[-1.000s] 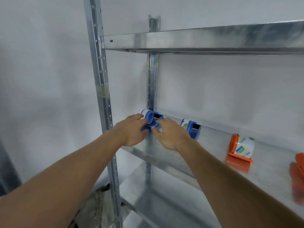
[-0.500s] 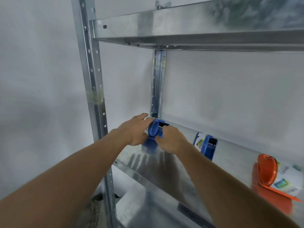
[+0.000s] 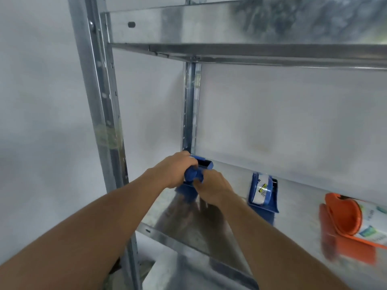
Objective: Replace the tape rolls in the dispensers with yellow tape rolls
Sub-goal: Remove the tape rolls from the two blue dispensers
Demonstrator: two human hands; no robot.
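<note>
A single head-worn camera looks forward and slightly down along both forearms into a metal shelving unit. It sits close: the shelf (image 3: 289, 233) fills the lower right, the upper shelf (image 3: 251, 28) runs overhead, the front upright (image 3: 98, 114) stands at left. There is only this one view.

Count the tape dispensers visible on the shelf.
3. A blue dispenser at the shelf's left end, gripped by the left hand and right hand; a second blue dispenser to its right; an orange dispenser at the right edge. More may sit out of frame.
</note>
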